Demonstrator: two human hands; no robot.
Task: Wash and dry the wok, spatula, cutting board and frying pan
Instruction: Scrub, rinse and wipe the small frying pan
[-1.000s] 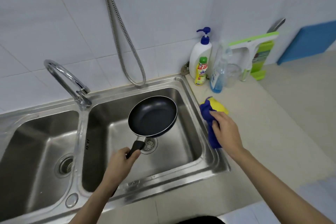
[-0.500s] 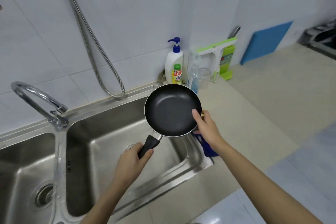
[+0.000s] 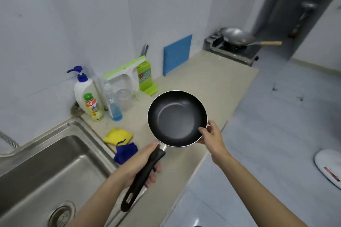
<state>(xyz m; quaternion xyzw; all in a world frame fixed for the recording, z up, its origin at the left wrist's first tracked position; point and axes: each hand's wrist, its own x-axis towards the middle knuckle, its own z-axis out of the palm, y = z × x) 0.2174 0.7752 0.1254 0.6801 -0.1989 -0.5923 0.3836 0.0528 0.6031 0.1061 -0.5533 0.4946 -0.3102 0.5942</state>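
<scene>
A small black frying pan [image 3: 176, 118] is held level above the beige counter [image 3: 203, 83], right of the sink. My left hand [image 3: 140, 162] grips its black handle. My right hand [image 3: 212, 134] pinches the pan's right rim, thumb inside and fingers underneath. A blue cutting board [image 3: 177, 54] leans upright against the wall. The steel wok [image 3: 237, 37] with a wooden handle sits on the stove at the far end. A metal handle [image 3: 144, 49], perhaps the spatula, sticks up behind the green rack.
Steel sink [image 3: 55, 167] lies at lower left. A yellow cloth [image 3: 118, 135] and a blue cloth [image 3: 125, 151] lie on the counter by the sink. Soap pump bottle [image 3: 84, 88], small bottles and a green squeegee rack [image 3: 129, 72] stand at the wall. Tiled floor is on the right.
The pan has moved from over the sink to above the counter on the right. My right hand dropped the blue cloth and took the pan's rim. My view swung right.
</scene>
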